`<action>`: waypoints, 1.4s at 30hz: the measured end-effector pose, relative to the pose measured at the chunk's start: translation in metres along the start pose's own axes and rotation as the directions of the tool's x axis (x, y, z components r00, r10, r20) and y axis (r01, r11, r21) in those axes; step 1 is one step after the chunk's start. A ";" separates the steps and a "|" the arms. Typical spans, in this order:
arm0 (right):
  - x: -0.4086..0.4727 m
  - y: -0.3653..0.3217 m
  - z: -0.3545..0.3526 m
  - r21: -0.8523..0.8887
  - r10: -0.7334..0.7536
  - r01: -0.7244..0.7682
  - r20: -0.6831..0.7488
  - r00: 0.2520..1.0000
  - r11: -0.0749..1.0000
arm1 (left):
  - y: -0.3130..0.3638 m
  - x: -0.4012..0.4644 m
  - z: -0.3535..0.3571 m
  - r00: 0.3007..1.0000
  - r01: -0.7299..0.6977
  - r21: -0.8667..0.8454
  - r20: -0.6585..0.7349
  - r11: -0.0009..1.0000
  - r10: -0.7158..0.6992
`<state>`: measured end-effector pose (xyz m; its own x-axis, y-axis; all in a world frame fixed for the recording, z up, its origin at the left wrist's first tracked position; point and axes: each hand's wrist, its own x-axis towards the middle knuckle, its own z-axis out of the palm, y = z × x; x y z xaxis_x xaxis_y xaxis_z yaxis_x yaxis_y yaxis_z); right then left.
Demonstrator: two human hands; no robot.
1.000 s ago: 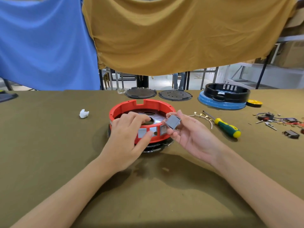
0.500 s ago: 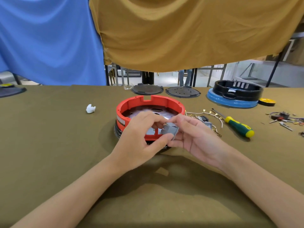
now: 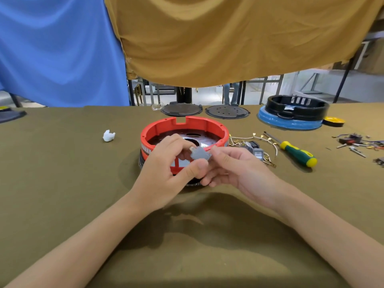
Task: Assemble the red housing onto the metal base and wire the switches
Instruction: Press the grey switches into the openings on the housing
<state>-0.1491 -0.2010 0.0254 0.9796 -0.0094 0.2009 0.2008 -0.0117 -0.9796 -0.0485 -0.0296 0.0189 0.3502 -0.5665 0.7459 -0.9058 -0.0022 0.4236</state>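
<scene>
The red ring housing (image 3: 182, 125) sits on the shiny metal base (image 3: 199, 142) in the middle of the olive table. In front of its near wall I hold a small grey switch (image 3: 200, 154). My left hand (image 3: 168, 175) pinches it between thumb and fingers from the left. My right hand (image 3: 239, 171) pinches its right edge with the fingertips. Another grey switch with wires (image 3: 256, 150) lies just right of the housing. The housing's near wall is partly hidden by my hands.
A green and yellow screwdriver (image 3: 297, 153) lies to the right, loose wire parts (image 3: 357, 142) beyond it. Two dark round plates (image 3: 226, 111) and a black ring on a blue disc (image 3: 295, 113) stand at the back. A white scrap (image 3: 108, 135) lies left.
The right hand brought the grey switch from beside the housing to in front of its near wall. My left hand left the red wall and now pinches the switch too.
</scene>
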 end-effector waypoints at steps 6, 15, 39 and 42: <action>-0.004 0.000 0.003 -0.349 -0.301 0.286 0.013 0.954 0.892 | -0.003 0.001 0.001 1.000 0.020 0.067 -0.004 0.998 -0.020; 0.001 -0.001 0.002 0.121 -0.108 0.119 -0.088 0.990 0.986 | -0.005 0.001 -0.002 0.997 0.029 0.091 -0.073 0.995 -0.023; -0.001 0.000 -0.006 -0.090 -0.138 0.119 -0.248 0.959 0.989 | -0.010 -0.002 -0.006 0.995 0.095 0.452 -0.022 0.887 -0.095; -0.002 0.000 -0.004 -0.173 -0.156 0.118 -0.225 0.962 0.978 | -0.012 -0.003 -0.005 0.993 0.113 0.454 -0.022 0.884 -0.116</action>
<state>-0.1516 -0.2049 0.0251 0.9083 -0.2320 0.3480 0.3100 -0.1852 -0.9325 -0.0374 -0.0238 0.0146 0.4580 -0.5441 0.7030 -0.8691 -0.4403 0.2254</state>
